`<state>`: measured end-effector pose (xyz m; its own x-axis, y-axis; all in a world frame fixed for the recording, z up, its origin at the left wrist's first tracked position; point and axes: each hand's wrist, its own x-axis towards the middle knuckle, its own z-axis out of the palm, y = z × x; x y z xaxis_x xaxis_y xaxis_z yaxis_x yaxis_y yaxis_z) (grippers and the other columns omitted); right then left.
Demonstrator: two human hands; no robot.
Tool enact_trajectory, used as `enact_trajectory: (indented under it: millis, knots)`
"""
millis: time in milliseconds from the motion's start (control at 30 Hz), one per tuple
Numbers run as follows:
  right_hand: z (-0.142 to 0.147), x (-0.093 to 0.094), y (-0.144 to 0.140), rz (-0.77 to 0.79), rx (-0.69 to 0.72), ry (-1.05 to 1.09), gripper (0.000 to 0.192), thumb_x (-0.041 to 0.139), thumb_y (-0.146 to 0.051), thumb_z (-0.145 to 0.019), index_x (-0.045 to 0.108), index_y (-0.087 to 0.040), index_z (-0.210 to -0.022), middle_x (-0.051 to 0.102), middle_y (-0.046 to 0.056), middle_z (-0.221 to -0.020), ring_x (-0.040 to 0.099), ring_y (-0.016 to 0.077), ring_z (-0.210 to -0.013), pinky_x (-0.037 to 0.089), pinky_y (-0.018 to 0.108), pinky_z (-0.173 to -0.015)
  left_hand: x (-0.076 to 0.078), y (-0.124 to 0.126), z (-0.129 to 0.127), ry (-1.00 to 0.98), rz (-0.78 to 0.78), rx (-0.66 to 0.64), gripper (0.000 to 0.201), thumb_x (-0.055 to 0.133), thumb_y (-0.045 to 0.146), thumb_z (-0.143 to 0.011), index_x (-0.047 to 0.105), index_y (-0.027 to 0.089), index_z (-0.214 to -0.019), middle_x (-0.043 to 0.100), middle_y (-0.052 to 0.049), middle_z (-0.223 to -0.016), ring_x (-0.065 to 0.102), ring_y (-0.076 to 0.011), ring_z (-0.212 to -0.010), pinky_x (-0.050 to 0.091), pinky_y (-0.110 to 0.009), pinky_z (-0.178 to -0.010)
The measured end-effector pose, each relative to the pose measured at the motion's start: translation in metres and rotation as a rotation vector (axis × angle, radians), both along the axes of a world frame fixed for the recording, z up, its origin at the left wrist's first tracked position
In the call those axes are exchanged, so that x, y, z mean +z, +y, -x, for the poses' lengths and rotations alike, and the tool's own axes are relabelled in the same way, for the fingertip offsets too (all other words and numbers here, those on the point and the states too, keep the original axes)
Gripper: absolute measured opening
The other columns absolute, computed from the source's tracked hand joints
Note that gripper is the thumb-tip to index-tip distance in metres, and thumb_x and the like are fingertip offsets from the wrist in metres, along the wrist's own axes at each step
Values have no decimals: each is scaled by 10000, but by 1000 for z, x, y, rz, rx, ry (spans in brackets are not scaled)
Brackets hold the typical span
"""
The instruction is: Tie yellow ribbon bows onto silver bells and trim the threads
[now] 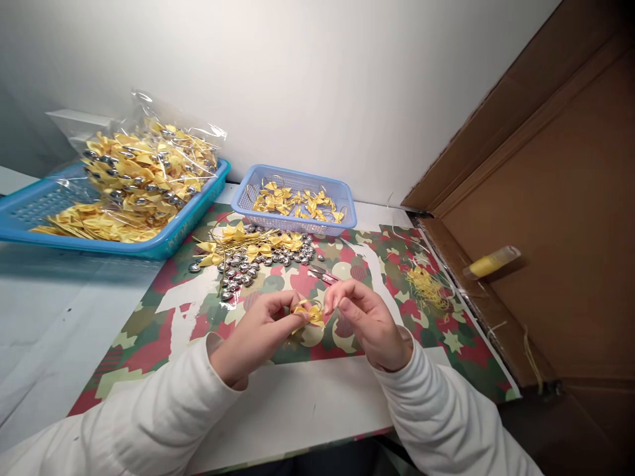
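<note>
My left hand [258, 334] and my right hand [364, 317] meet over the patterned mat [149, 330]. Both pinch one small yellow ribbon bow [308, 312] between their fingertips, and a thin gold loop shows on top of it. Just beyond the hands lies a heap of silver beads [248, 268] mixed with more yellow bows [238, 238] and gold cords. White sleeves cover both forearms.
A lavender basket [297, 201] with several bows stands at the back. A blue tray [169, 241] at the left holds bows and a clear bag [149, 168] of bows with beads. Yellow thread scraps [426, 285] lie at right, beside a cardboard box wall [560, 231] with a yellow tube [491, 262].
</note>
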<state>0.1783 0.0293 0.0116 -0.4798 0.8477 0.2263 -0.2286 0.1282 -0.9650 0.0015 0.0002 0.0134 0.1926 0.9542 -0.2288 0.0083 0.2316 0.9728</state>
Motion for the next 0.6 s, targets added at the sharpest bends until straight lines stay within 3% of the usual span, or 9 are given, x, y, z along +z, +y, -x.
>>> enact_trajectory:
  millis: [167,367,600]
  knots:
    - [-5,2,1,90,-2,-104,276,626,-463,-863,583,-196,-808,595,11,-730,561,130,-675,474,255,-596,0,0,2,145,-202,-5,316,604,358,-789,487,189,-549,611,-15,-693,490,-125,-572,353,-230,-476]
    - [-21,11,7,253,112,-272,170,685,-334,-836,622,-176,-848,653,22,-773,597,110,-668,457,204,-526,-4,1,9,337,-333,-2,278,563,321,-814,489,201,-574,612,-14,-666,547,-169,-665,399,-256,-583]
    - [-14,16,0,82,62,-255,144,597,-302,-904,574,-181,-829,634,-1,-733,594,96,-638,494,230,-594,-10,3,9,478,-477,-60,201,507,283,-847,571,203,-674,629,-29,-712,547,-174,-667,407,-276,-622]
